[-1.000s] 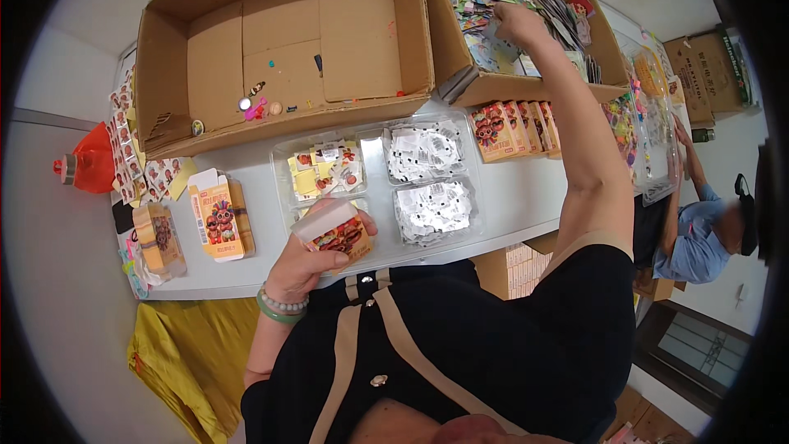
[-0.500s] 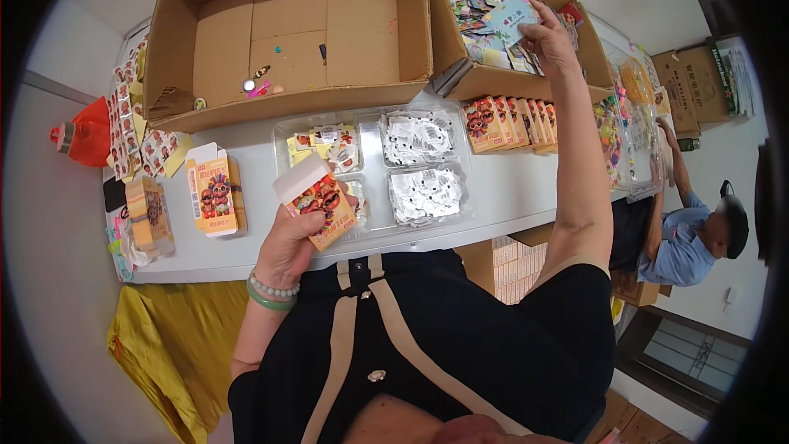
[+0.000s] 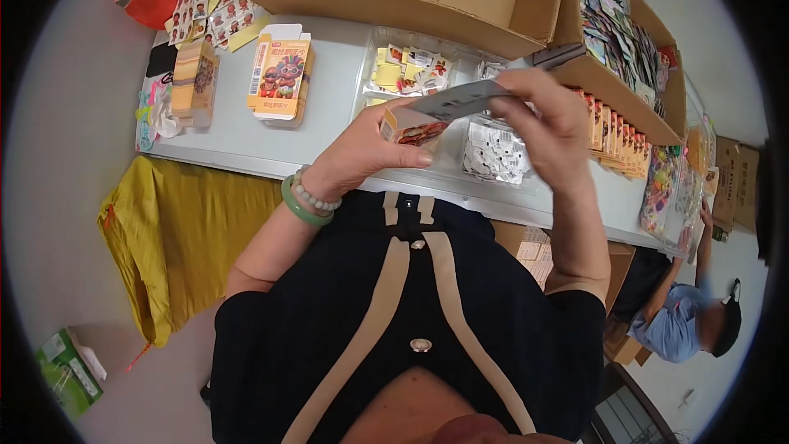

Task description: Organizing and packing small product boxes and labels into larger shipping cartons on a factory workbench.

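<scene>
My left hand (image 3: 366, 148) is wrapped round a small orange box (image 3: 415, 133) with cartoon figures, its open end facing up. In my right hand (image 3: 549, 127) is a flat card-like packet (image 3: 460, 99), gripped at its right end and looking grey from this angle. The packet's left end lies across the top of the box; whether it is inside the opening I cannot tell. Behind and below my hands is a clear plastic tray (image 3: 362, 74), with yellow-backed sticker pieces (image 3: 411, 71) and a heap of small black-and-white printed slips (image 3: 496, 153) in its compartments.
A large cardboard carton (image 3: 394, 2) and a second carton (image 3: 629, 99) of colourful packets stand at the back. Right of the tray is a row of filled orange boxes (image 3: 616, 136). Flat box blanks (image 3: 282, 74) are stacked left. A person in blue (image 3: 670, 321) works at far right.
My right hand has come back from the packet carton to the box, bringing the flat packet. My left hand and box have shifted right, and the view has turned downward.
</scene>
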### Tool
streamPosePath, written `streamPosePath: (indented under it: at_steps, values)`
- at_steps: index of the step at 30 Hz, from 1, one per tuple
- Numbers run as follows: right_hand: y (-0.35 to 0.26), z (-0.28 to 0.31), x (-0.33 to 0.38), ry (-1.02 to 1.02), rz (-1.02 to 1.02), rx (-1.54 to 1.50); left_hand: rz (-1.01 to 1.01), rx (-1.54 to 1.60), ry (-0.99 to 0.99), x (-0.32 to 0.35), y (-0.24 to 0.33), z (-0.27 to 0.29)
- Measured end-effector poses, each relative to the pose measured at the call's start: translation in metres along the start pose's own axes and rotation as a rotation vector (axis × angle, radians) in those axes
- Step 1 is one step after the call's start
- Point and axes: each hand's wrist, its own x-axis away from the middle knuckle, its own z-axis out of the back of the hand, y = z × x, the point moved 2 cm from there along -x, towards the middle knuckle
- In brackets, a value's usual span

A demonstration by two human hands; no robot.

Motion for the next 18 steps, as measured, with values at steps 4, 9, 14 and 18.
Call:
streamPosePath:
  at_steps: [4,9,14,18]
  values:
    - [-0.007,-0.012,0.000,-0.053,0.084,0.197,0.043,-0.049,0.000,0.006,-0.005,0.007]
    - [-0.004,-0.014,-0.004,-0.119,0.024,0.172,0.076,-0.005,-0.090,0.005,-0.004,0.011]
    - [-0.010,-0.037,-0.010,-0.362,0.075,0.554,0.063,0.014,-0.096,0.002,-0.007,0.018]
    - [-0.003,-0.032,-0.025,-0.124,0.013,0.330,-0.015,0.116,-0.025,0.003,0.004,0.025]
